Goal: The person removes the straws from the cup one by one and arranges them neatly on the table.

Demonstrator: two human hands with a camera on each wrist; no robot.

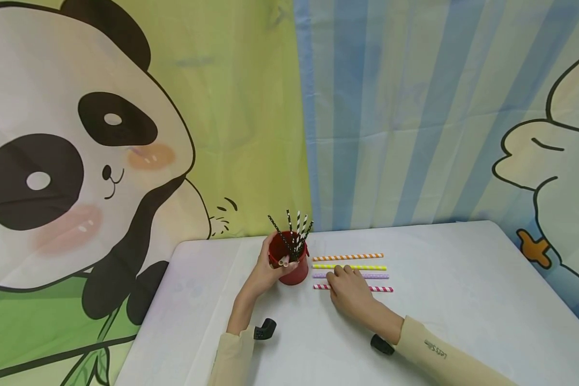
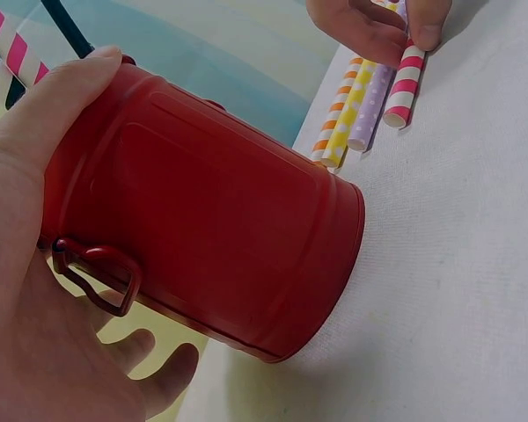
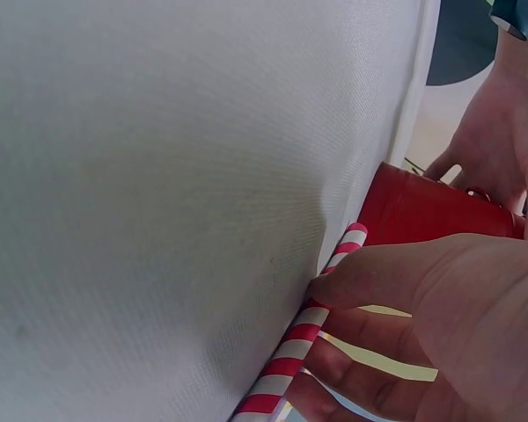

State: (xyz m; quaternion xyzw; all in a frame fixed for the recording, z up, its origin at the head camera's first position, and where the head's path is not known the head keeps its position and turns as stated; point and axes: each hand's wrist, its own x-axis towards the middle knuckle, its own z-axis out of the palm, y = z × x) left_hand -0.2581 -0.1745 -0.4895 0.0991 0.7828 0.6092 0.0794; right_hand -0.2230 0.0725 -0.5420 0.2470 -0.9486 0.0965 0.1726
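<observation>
My left hand (image 1: 262, 273) grips a small red bucket (image 1: 296, 276) around its rim, with the thumb laid over the top edge. A little side handle (image 2: 101, 272) shows in the left wrist view. Several black-and-white patterned straws (image 1: 289, 236) stick up out of the bucket, and a few pale straw ends lie lower inside it. To its right, my right hand (image 1: 354, 295) pinches a pink-and-white striped straw (image 3: 286, 360) lying on the table, thumb on the near side and fingers beyond. The fingers partly cover the neighbouring purple dotted straw (image 1: 376, 276).
Beyond the purple straw lie a yellow dotted straw (image 1: 371, 267) and an orange-striped straw (image 1: 347, 257), roughly parallel. All rest on a white-covered table (image 1: 463, 300). Behind its back edge hangs a printed cloth (image 1: 251, 134). Dark wrist devices (image 1: 382, 344) sit at both sleeves.
</observation>
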